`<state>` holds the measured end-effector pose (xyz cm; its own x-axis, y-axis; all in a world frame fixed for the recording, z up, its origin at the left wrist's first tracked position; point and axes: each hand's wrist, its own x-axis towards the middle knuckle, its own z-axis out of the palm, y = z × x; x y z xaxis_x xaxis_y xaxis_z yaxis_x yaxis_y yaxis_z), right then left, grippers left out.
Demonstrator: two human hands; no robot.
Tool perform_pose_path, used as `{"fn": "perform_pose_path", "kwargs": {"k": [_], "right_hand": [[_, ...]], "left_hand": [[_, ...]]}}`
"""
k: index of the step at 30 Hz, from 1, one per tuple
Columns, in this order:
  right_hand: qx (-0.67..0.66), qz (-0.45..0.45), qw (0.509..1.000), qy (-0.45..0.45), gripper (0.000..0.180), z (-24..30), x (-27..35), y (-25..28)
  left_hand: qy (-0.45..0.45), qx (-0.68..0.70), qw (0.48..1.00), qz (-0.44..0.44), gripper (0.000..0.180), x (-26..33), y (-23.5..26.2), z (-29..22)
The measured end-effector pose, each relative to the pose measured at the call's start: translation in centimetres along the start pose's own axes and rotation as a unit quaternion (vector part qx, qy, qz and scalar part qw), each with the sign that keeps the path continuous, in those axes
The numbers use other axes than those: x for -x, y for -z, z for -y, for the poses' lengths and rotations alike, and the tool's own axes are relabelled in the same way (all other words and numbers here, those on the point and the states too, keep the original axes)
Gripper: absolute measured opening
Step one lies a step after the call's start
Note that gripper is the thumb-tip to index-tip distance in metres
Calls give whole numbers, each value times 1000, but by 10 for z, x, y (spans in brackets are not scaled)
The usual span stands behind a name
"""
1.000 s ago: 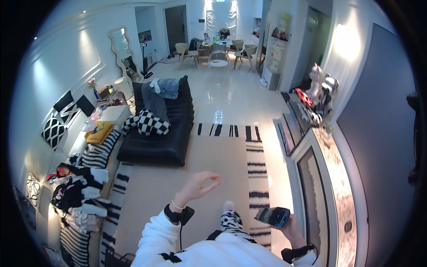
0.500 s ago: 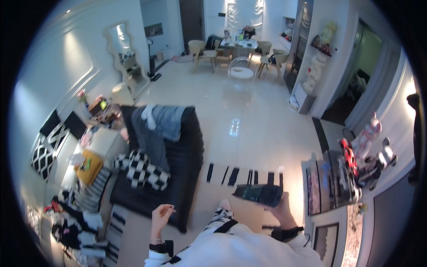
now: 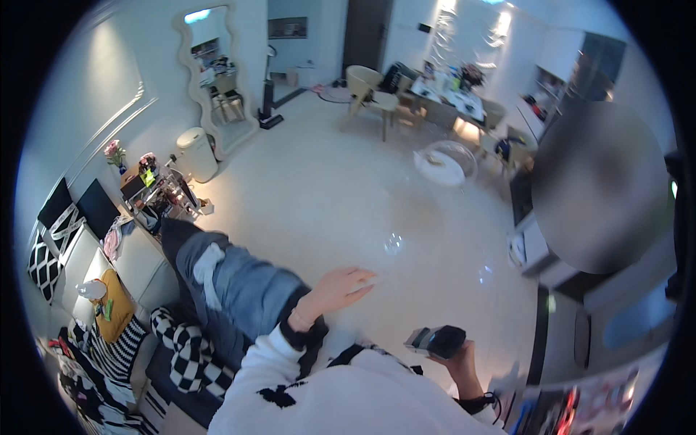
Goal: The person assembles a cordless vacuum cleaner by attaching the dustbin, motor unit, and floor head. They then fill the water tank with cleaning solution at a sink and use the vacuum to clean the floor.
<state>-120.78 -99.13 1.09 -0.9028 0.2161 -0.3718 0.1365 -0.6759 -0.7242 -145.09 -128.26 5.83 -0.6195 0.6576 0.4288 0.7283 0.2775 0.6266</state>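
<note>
My right hand point(image 3: 460, 368) is closed on a dark, flat package-like thing point(image 3: 437, 339), black with a paler greenish end. Its exact kind cannot be made out. Raised in front of me, my left hand point(image 3: 335, 291) has its fingers stretched and holds nothing. In the picture it overlaps the edge of a black lounge seat point(image 3: 199, 380), on which blue denim clothing point(image 3: 250, 283) with a white piece lies spread. A black-and-white checkered cushion point(image 3: 190, 351) rests on that seat, left of my left forearm.
Left stands a pale sofa point(image 3: 148, 250) with a yellow bag point(image 3: 114, 308) and heaped clothes. A cluttered side table, a round bin point(image 3: 197, 154) and a wavy mirror point(image 3: 217, 80) line the wall. Far off are a dining table, chairs point(image 3: 370, 98) and a transparent chair point(image 3: 442, 167). A blurred patch covers the right.
I have come forward past the striped rug, and my view has turned. My left hand has risen forward and its fingers have straightened. The dark package remains in my right hand.
</note>
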Motion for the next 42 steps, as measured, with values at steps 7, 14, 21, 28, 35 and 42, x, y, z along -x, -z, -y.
{"fn": "perform_pose_path", "kwargs": {"k": [7,14,21,28,35,42], "right_hand": [[189,203,958,-72,69,97,-402,-117],[91,236,961,-116,67,170,-720,-290],[120,208,964,-116,66,212,-1017,-401],[146,210,955,-148,68,232,-1373,-539],[198,309,912,-181,58,255,-1710,-748],[200,361,898,-153,64,251,-2003,-950]], "left_hand": [[355,-98,921,-123,27,-18,104,246],[465,-239,839,-152,23,-210,226,493],[126,-146,971,-143,29,-587,341,723],[245,-60,934,-254,37,-766,482,979],[379,-34,852,-358,46,-819,637,1228],[369,-12,823,-431,51,-1011,778,1487]]}}
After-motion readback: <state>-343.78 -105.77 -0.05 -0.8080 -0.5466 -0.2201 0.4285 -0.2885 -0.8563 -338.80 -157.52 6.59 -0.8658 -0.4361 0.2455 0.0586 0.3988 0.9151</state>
